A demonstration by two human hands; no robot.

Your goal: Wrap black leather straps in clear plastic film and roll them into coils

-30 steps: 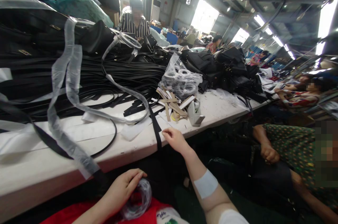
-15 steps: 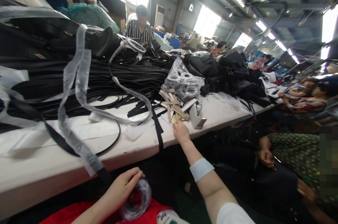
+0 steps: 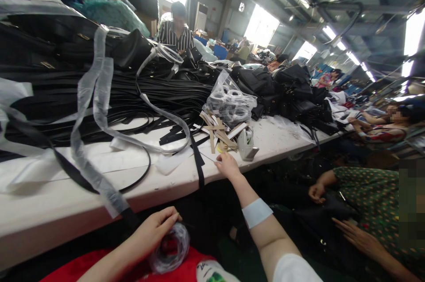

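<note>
My left hand (image 3: 162, 224) is low in the middle, over my lap. Its fingers are closed at the top of a coil wrapped in clear plastic (image 3: 181, 249); the fingertips are partly hidden. My right hand (image 3: 226, 164) reaches to the table's front edge, its fingers pinched on a thin pale strip (image 3: 209, 158). Just beyond it lie a pile of brown and white card strips (image 3: 217, 129), a bit of yellow (image 3: 219, 146) and a grey tape dispenser (image 3: 246, 147). A plastic-wrapped black strap (image 3: 99, 180) hangs over the edge, left of my left hand.
Long black straps (image 3: 159, 91) cover the left of the white table (image 3: 179, 180). Behind the cards sits a clear bag of rings or rolls (image 3: 229, 100), beside heaped black bags (image 3: 285, 85). At right, a co-worker in a green dotted garment (image 3: 372, 193) handles black material.
My right hand has drawn slightly back from the yellow piece, and a thin pale strip now shows at its fingertips. My left hand has barely moved. The co-worker's hands at right have shifted.
</note>
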